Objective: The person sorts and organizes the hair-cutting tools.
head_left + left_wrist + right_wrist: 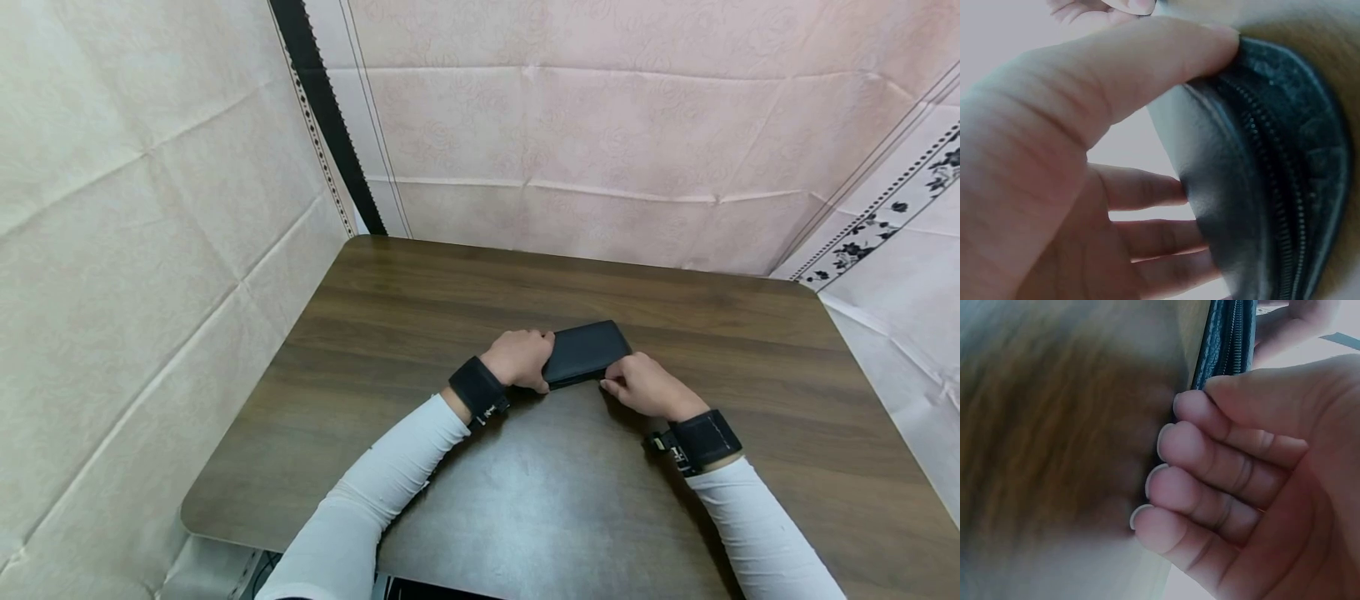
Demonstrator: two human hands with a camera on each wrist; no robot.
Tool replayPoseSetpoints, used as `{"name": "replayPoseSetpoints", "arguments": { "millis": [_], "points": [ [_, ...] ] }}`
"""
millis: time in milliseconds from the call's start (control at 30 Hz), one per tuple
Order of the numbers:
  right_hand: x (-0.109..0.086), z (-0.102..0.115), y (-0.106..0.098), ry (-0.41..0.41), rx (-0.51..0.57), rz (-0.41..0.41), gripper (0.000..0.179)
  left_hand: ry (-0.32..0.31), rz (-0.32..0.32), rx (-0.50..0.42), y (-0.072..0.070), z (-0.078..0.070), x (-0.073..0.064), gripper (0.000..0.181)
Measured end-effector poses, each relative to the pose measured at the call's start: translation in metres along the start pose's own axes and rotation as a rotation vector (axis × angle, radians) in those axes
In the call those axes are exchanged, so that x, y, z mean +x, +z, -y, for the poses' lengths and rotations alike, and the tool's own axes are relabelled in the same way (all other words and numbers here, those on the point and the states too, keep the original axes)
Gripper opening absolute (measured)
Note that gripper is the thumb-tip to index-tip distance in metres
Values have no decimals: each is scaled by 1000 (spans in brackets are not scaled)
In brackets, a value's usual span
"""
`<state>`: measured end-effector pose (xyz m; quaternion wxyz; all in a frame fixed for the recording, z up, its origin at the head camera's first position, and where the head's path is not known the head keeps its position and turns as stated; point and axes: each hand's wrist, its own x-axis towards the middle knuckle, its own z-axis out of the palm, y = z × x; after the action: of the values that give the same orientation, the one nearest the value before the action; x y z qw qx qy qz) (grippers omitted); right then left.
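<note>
A flat black zip wallet (586, 351) lies on the table in the head view. Its dark zipper (1272, 187) runs along the near edge, and the teeth look closed together in the left wrist view. My left hand (519, 358) grips the wallet's left end, thumb on the near edge and fingers against the broad face. At the near right corner is my right hand (648, 385). Its thumb and curled index finger pinch the zipper end of the wallet (1225, 344) in the right wrist view. Whether a zipper pull sits between those fingertips is hidden.
The brown wood-grain table (450, 283) has rounded corners. Pale patterned cloth (600, 125) hangs behind it and on both sides. A dark object (435, 590) shows at the table's front edge, with cables at the lower left.
</note>
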<state>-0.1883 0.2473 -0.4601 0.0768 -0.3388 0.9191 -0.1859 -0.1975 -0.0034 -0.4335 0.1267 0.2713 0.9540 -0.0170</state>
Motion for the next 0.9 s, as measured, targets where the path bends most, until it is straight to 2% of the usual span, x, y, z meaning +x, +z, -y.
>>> {"name": "replayPoseSetpoints", "arguments": {
  "millis": [133,300,600,767,900],
  "points": [
    [1,-2,1,25,21,5,37,-3,18,-47,0,2,-1,98],
    [1,-4,4,57,40,-23,37,4,17,-93,-3,5,-1,93],
    [4,-1,4,101,-3,-164,30,-49,-59,-59,0,-3,0,87],
    [5,1,7,161,-7,-178,33,-87,-115,-44,4,-10,0,84],
    [6,1,8,207,2,-177,33,-89,-143,-41,4,-14,-1,78]
  ]
}}
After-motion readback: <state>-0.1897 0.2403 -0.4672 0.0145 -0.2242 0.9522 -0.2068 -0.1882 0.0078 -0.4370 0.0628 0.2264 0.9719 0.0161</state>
